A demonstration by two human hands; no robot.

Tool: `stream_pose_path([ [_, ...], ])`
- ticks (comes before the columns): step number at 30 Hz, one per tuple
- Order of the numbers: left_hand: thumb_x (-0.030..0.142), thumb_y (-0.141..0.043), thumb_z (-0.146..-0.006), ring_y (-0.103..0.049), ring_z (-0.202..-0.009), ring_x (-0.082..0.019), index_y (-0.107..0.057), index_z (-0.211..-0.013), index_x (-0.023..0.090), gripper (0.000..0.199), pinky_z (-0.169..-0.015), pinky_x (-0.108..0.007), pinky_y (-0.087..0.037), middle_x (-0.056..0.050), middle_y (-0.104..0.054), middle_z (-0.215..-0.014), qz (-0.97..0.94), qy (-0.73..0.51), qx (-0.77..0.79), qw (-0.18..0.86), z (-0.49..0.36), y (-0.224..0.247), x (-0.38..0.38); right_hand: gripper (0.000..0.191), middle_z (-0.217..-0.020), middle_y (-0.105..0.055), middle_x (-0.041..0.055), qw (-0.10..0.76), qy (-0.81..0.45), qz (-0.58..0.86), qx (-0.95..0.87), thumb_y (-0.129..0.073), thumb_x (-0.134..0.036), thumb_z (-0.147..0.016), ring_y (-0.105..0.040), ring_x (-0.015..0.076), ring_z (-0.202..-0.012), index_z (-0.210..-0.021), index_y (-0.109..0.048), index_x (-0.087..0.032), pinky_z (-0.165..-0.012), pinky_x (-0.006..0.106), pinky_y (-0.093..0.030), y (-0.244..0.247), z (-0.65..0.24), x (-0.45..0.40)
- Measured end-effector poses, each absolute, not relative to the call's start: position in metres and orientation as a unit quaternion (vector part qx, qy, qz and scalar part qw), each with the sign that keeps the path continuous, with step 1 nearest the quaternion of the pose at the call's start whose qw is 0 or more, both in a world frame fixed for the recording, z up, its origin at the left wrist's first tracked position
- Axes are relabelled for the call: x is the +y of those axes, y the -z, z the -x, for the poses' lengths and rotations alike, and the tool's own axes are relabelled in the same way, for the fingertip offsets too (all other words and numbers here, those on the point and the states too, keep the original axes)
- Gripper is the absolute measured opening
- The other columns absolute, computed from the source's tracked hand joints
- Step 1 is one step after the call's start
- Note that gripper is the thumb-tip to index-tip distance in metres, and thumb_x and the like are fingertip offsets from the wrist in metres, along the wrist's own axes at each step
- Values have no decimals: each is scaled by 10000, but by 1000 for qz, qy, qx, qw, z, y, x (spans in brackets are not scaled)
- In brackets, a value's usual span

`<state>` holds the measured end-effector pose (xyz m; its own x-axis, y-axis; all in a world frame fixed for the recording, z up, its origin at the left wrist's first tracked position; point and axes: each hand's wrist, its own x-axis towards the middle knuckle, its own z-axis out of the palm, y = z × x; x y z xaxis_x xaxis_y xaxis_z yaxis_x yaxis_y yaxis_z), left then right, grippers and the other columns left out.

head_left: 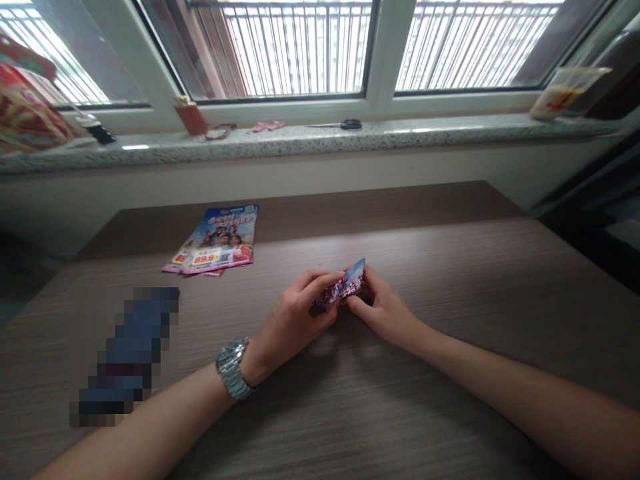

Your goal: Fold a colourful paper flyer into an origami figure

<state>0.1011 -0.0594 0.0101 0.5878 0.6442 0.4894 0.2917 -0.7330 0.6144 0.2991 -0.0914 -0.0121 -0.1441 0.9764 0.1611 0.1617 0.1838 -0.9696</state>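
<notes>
Just above the middle of the table, both hands grip a small folded piece of printed paper point(347, 285), blue with red and white lettering. My left hand point(295, 313), with a metal watch point(234, 368) on its wrist, is closed on the paper's left side, fingers over the top. My right hand point(383, 305) pinches its right end, thumb in front and the fingers mostly hidden behind. A pointed corner of the paper sticks up between the hands. Farther off to the left lies a small stack of colourful flyers point(220, 240) in similar colours.
The wood-grain table point(450, 233) reaches toward a granite windowsill point(300, 139). A pixelated dark object point(133, 353) lies left of my forearm. On the sill are scissors point(345, 125), an orange-red container point(191, 117), pink strips point(269, 126) and a plastic cup point(565, 93).
</notes>
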Motion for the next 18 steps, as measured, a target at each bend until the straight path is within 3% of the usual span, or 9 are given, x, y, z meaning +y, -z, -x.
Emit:
stream_pose_path([
  [11, 76, -643, -879, -682, -1040, -184, -587, -1308, 230, 460, -930, -323, -569, -63, -653, -1200, -854, -360, 291, 239, -102, -12, -61, 244, -933, -648, 14, 462, -406, 489, -618, -556, -185, -862, -658, 210, -945, -1104, -557, -218, -867, 340, -533, 10, -299, -95],
  [18, 75, -653, -871, -683, -1038, -175, -590, -1308, 229, 467, -915, -312, -594, -62, -628, -1227, -852, -360, 283, 254, -101, -9, -60, 271, -986, -688, 20, 445, -411, 512, -609, -621, -189, -828, -669, 186, -855, -1085, -540, -215, -797, 317, -532, 4, -296, -96],
])
